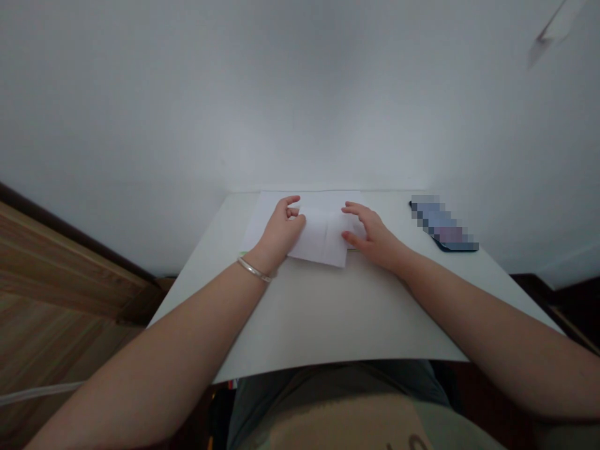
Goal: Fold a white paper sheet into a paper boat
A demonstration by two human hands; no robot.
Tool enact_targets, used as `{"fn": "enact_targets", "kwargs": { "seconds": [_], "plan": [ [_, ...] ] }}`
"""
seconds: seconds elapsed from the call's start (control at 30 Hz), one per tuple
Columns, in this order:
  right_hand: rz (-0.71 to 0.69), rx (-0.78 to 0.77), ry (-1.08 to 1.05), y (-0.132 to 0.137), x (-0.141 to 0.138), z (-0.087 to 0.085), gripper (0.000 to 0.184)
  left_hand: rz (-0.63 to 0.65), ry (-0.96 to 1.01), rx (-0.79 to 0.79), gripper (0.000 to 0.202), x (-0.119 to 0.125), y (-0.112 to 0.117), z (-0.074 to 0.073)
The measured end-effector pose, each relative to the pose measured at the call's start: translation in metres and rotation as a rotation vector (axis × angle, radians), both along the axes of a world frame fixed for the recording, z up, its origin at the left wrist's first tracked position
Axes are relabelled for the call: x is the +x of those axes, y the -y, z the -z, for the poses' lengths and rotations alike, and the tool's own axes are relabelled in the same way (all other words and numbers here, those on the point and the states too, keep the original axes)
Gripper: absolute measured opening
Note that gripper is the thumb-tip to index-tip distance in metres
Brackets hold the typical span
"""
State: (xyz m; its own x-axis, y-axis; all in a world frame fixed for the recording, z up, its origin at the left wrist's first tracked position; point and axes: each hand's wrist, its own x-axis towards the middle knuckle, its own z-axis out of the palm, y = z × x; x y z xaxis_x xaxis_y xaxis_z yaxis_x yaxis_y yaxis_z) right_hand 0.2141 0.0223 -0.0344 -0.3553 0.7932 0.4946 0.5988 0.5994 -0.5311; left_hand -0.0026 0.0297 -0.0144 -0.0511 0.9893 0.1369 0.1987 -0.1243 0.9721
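A small white sheet of paper (321,240) with a faint crease is held tilted above the table. My left hand (287,228) pinches its left edge between thumb and fingers; a silver bangle circles that wrist. At the sheet's right side, my right hand (368,232) has its thumb and fingers apart, close to the edge and holding nothing. Beneath and behind lies larger white paper (272,209), flat near the wall and partly covered by the hands and the small sheet.
The white table (337,319) stands against a pale wall (300,112). On its right side lies a phone (443,228), its screen pixelated. Wooden furniture (60,281) is to the left, below table height.
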Motion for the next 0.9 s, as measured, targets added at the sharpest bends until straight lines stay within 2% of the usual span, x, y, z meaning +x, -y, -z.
{"fn": "enact_targets", "kwargs": {
  "seconds": [0.2,0.3,0.43,0.57,0.67,0.8,0.9],
  "plan": [
    [0.006,-0.317,-0.144,0.0051,-0.0052,-0.0098,0.04,0.173,0.005,0.027,0.05,0.0016,-0.0006,0.0034],
    [0.019,-0.332,-0.163,0.0048,-0.0061,-0.0103,0.032,0.27,0.002,0.027,0.048,0.0029,-0.0012,0.0048],
    [0.097,-0.365,-0.219,0.0019,-0.0046,-0.0073,0.022,0.287,-0.102,0.031,0.053,0.002,-0.0016,0.0052],
    [0.162,-0.337,-0.112,0.0032,-0.0028,-0.0089,0.009,0.302,-0.374,0.047,0.045,-0.0019,-0.0002,0.0004],
    [0.204,-0.267,0.016,0.0055,-0.0018,-0.0109,0.007,0.301,-0.551,0.112,0.035,-0.0049,-0.0004,-0.0013],
    [0.165,-0.165,0.104,0.0058,-0.0006,-0.0099,0.009,0.336,-0.624,0.218,0.024,-0.0062,-0.0016,0.0011],
    [0.112,-0.143,0.111,0.005,-0.0003,-0.0083,0.011,0.364,-0.645,0.263,0.027,-0.0057,-0.001,0.0013]
  ]
}}
